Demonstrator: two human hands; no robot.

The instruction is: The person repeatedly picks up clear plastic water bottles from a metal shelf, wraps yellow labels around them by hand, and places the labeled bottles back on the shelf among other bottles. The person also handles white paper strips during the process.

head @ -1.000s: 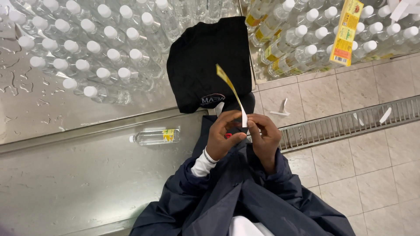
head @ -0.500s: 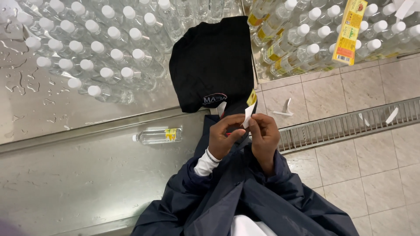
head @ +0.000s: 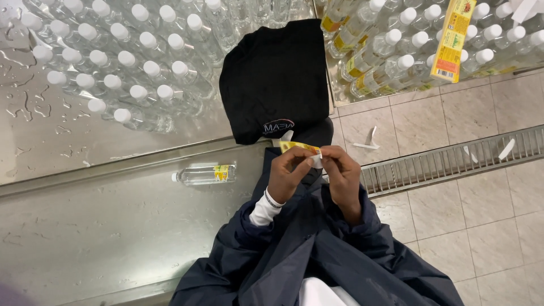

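- A small yellow label [head: 300, 148] is pinched between both hands, held up in front of the person's chest just over the near edge of the bench [head: 102, 238].
- The left hand [head: 288, 175] grips it with thumb and fingertips curled in; the right hand [head: 341, 173] nips the label's white end, fingers bent tight. Both are closed on the label, and the two hands are nearly touching.
- The look of it is a backing being peeled or the label readied for sticking; I cannot tell whether any backing has come away.
- One clear bottle [head: 204, 174] lies on its side on the steel bench, just to the left of the hands, already carrying a yellow label around its middle. It is apart from both hands.
- Further back on the wet bench stands a crowd of white-capped plain bottles [head: 124, 62] with no label showing, so by my reckoning most of the labelling is left to do.
- A black cloth [head: 277, 79] lies draped between that crowd and a second group of labelled bottles [head: 391, 56] on the right, which seem finished.
- A yellow strip of labels [head: 452, 39] rests across those.
- On the tiled floor [head: 453, 226], white backing scraps [head: 371, 139] lie by the drain grate [head: 453, 161].
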